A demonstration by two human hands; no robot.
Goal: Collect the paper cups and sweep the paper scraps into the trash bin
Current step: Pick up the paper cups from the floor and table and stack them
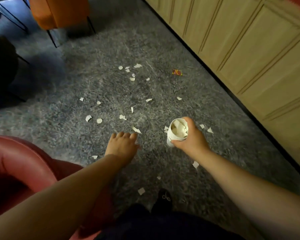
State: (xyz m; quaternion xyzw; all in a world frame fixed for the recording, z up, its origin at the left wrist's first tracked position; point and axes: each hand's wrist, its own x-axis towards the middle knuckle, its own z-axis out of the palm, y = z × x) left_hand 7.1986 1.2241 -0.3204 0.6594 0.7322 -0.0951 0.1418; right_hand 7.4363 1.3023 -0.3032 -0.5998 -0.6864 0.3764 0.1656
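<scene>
My right hand [191, 137] sat right of centre, lower frame, fingers curled round a stack of paper cups [177, 133], top cup stuffed with torn paper. Left hand [122, 144] was lower centre, palm down over the grey carpet [215, 161], fingers straight and loosely apart, holding nothing, tips just beside one paper scrap [136, 129]. Other white scraps [132, 78] were scattered across mid-frame, from a cluster at upper centre down to a few between my arms near the bottom. A small red-and-yellow wrapper [177, 72] lay on the carpet right of that cluster. Red seat [16, 161] at lower left, orange chair [59, 13] at upper left, pale wood cabinets [258, 49] along the right edge. My dark shoe [164, 198] showed at bottom centre.
</scene>
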